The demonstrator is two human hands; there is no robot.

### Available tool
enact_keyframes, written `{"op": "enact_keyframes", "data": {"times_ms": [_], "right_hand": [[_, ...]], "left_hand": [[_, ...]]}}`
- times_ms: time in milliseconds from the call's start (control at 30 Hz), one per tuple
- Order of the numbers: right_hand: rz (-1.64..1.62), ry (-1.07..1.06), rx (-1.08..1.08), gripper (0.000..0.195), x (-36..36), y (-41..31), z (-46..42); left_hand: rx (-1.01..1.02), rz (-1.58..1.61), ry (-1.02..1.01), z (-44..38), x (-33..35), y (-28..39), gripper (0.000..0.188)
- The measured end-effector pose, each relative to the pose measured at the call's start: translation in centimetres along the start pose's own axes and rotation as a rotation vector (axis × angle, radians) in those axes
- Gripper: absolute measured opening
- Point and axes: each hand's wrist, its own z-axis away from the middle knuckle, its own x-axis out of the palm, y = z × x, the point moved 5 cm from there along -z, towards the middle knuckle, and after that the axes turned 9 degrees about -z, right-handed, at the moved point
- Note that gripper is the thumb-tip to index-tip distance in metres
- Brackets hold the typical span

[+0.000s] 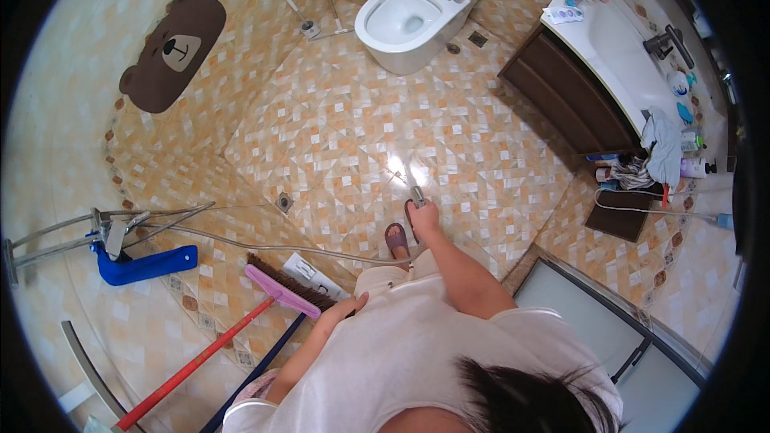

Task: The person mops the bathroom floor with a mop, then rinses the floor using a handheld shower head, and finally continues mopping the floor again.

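Note:
My right hand (426, 219) grips a metal handheld shower head (416, 193) in front of my body, pointing away from me toward the tiled floor. Pale water appears to spray from it beside a bright glare on the tiles. From that hand a flexible shower hose (271, 248) runs left to the wall fixture (117, 234). Low at my left side, my left hand (346, 308) rests against my light shorts (385, 279). Its fingers are partly hidden, and a small dark thing shows beside them. A purple slipper (396, 237) is on one foot, below the shower head.
A toilet (403, 21) with its lid raised stands ahead, near a toilet brush (308, 27) and a long-handled squeegee (337, 29). The vanity (562, 84) is on the right. A pink broom (283, 291) leans at left, by a floor drain (284, 202). A bear-shaped mat (162, 66) lies farther off.

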Motion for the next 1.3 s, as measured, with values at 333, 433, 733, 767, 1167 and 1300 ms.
{"op": "enact_keyframes", "data": {"times_ms": [333, 433, 733, 767, 1167, 1300], "right_hand": [[0.009, -0.462, -0.003, 0.024, 2.9, -7.6, 5.6], [0.16, -0.337, -0.122, 0.024, 3.8, -9.8, 5.2], [0.174, -0.45, -0.178, 0.025, 6.5, -13.4, 4.1], [0.191, -0.459, -0.21, 0.025, 6.8, -13.8, 4.1], [0.22, -0.429, -0.318, 0.025, 9.1, -16.2, 2.9], [0.181, -0.453, -0.298, 0.024, 9.4, -17.0, 2.9]], "left_hand": [[-0.197, -0.519, 0.06, 1.2, -1.2, 0.8, 0.076], [-0.182, -0.496, 0.101, 1.3, -0.9, 0.2, 0.076], [-0.252, -0.387, 0.071, 3.2, -0.6, 0.2, 0.073], [-0.229, -0.41, 0.091, 3.3, -0.7, 0.4, 0.073], [-0.225, -0.384, 0.082, 2.5, -0.2, -0.9, 0.075], [-0.204, -0.385, 0.096, 2.3, 0.1, -1.3, 0.075]]}}
